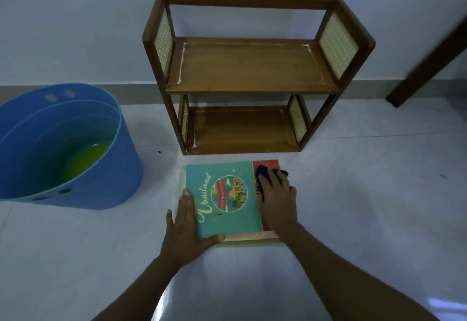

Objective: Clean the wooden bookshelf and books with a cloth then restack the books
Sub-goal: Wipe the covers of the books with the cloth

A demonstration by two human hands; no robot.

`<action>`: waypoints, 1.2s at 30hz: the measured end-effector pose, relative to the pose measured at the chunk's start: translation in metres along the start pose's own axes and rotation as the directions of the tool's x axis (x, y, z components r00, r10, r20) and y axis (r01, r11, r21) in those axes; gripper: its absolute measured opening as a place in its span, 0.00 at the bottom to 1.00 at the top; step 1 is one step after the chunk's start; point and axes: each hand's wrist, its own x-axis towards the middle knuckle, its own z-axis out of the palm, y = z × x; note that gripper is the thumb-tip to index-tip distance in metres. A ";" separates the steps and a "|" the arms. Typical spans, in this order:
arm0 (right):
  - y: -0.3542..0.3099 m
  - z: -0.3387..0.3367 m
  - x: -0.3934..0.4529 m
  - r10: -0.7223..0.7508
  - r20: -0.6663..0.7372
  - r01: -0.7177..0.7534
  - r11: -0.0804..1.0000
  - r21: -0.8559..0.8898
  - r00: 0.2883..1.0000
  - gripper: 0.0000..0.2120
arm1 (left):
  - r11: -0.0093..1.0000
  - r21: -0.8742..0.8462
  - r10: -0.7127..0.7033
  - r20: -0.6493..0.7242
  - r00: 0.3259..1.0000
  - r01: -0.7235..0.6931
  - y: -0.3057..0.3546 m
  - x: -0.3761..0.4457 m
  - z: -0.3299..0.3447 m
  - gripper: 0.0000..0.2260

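A small wooden bookshelf point(252, 68) with two bare shelves stands against the wall. In front of it a stack of books lies flat on the floor, a teal "Thailand" book point(225, 199) on top and a red book point(266, 165) showing at its right. My left hand point(185, 222) lies flat on the teal book's left edge, thumb along its near edge. My right hand point(278, 197) presses a dark blue cloth point(262, 173) onto the red book's exposed strip.
A blue bucket point(83, 169) holding yellow-green liquid stands on the floor at the left. A dark wooden furniture leg point(427, 58) slants down at the far right. The floor is pale and glossy.
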 end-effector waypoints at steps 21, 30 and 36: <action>-0.032 0.004 0.006 -0.072 0.050 0.071 0.997 0.036 0.996 0.25 | 0.949 0.314 0.037 -0.022 0.999 -0.028 0.009 0.006 -0.001 0.58; 0.004 0.001 0.013 -0.222 0.036 0.222 0.975 0.016 0.974 0.21 | 0.862 0.446 0.195 0.144 0.970 -0.240 0.032 0.025 -0.005 0.51; -0.029 0.000 -0.006 -0.050 0.037 0.050 0.999 -0.020 0.998 0.26 | 0.861 0.433 0.214 0.168 0.962 -0.267 0.031 0.027 -0.004 0.50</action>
